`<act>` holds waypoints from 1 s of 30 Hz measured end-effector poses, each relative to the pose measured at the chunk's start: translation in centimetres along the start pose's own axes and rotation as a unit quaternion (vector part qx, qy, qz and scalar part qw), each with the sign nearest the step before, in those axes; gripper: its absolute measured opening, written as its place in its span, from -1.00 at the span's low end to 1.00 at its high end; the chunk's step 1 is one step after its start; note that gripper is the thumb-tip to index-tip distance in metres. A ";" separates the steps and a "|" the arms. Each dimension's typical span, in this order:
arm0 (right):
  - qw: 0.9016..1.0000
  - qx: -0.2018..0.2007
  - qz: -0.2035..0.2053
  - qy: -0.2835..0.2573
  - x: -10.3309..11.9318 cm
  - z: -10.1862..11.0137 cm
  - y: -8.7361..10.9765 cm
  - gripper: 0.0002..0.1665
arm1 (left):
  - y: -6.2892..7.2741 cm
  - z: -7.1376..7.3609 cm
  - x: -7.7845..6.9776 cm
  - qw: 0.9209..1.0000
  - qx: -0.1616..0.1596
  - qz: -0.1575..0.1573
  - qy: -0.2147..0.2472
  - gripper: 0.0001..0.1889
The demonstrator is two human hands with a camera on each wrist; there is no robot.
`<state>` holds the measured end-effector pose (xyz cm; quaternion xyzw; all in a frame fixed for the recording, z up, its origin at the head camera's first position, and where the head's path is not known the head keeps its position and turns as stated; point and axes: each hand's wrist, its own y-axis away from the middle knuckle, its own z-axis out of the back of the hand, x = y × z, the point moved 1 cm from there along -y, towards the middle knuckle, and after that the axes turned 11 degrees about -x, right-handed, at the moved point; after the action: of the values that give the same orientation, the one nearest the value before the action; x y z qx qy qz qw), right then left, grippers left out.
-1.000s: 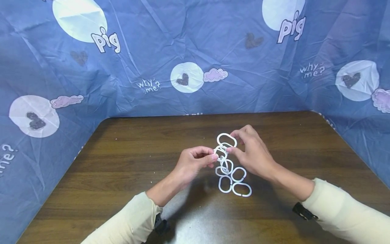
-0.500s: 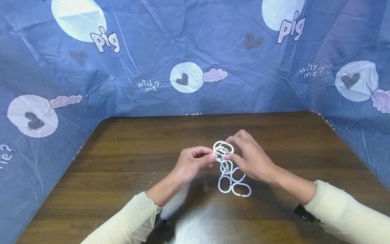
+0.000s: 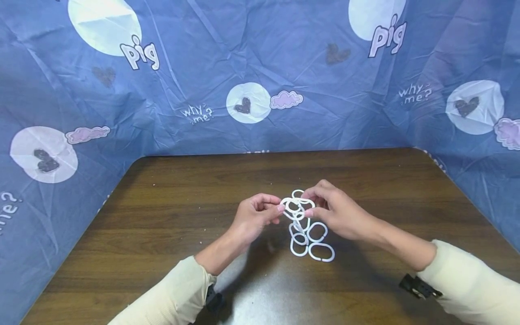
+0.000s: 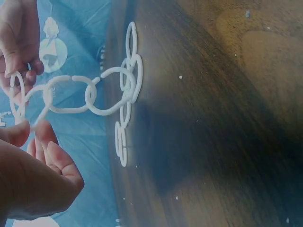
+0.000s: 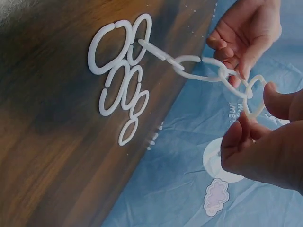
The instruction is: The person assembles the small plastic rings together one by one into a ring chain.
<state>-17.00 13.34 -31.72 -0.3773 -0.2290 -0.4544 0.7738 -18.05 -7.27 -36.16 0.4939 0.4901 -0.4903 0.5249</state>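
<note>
Between thumb and fingertips, my left hand point(image 3: 252, 216) pinches a white split plastic ring link point(image 5: 233, 86). More hooked-together links point(image 4: 71, 93) hang from it down to the tabletop. My right hand point(image 3: 339, 211), just to the right, pinches another ring link point(image 5: 256, 80) by its edge. The two held links meet and overlap in the wrist views; whether they are hooked together I cannot tell. Below the hands, several joined links point(image 3: 322, 252) lie on the wood, with small gaps showing in some.
The dark wooden table point(image 3: 170, 253) carries a few tiny white specks. A blue printed cloth point(image 3: 195, 67) hangs behind it and along both sides. Dark straps point(image 3: 420, 286) show at the sleeve cuffs.
My right hand has come down and towards me, bringing its ring link from above the left hand's link to overlap it. The left hand has barely shifted.
</note>
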 end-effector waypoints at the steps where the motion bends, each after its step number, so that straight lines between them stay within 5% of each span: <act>1: 1.000 0.008 -0.008 -0.008 0.0 0.1 0.0 -0.75 | 0.0 0.0 0.0 1.000 -0.003 -0.001 0.001 -0.76; 7: 0.994 0.061 -0.064 -0.056 0.2 0.4 -0.1 -0.75 | 0.0 0.1 0.1 1.000 -0.014 -0.004 0.007 -0.75; 13: 0.979 0.099 -0.135 -0.114 0.3 0.4 -0.1 -0.66 | 0.2 -0.1 0.0 0.999 0.012 -0.028 0.018 -0.75; 20: 0.966 0.119 -0.172 -0.152 0.2 0.3 -0.1 -0.65 | 0.2 -0.2 0.1 0.999 0.029 -0.032 0.024 -0.78; 30: 0.943 0.124 -0.214 -0.223 -0.1 0.4 0.0 -0.65 | 0.2 0.0 -0.2 0.999 0.016 -0.019 0.047 -0.81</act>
<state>-17.00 13.66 -31.55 -0.3121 -0.5252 -0.4818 0.6281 -17.85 -7.26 -35.98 0.5150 0.5157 -0.4845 0.4838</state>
